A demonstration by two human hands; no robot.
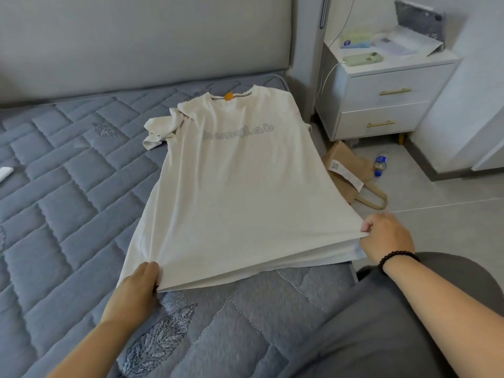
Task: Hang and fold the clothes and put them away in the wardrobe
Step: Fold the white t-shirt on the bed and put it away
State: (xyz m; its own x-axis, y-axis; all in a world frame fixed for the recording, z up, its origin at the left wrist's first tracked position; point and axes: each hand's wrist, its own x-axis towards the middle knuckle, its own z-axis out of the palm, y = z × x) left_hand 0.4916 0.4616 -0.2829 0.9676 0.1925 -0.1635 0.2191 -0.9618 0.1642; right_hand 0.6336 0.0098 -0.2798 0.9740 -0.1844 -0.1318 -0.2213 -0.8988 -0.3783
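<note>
Head view: white T-shirt [231, 186] flat on grey quilted mattress [68, 186], print side down, collar far, hem near. Left hand [139, 285] pinching near-left hem corner, right hand [387, 236] pinching near-right hem corner, both clamped on fabric, hem pulled taut and slightly lifted. Long axis running straight away from both grips toward headboard [136, 36]. Left sleeve crumpled out sideways. Right edge overhanging bed edge, so right hand nearer the drop. Likely smoothing before folding.

A home bedroom is shown: a quilted grey mattress [68, 173] is set against a padded headboard [136, 36], and a white two-drawer nightstand [381, 99] with brass handles is placed beside it on tiled floor [450, 214].
</note>
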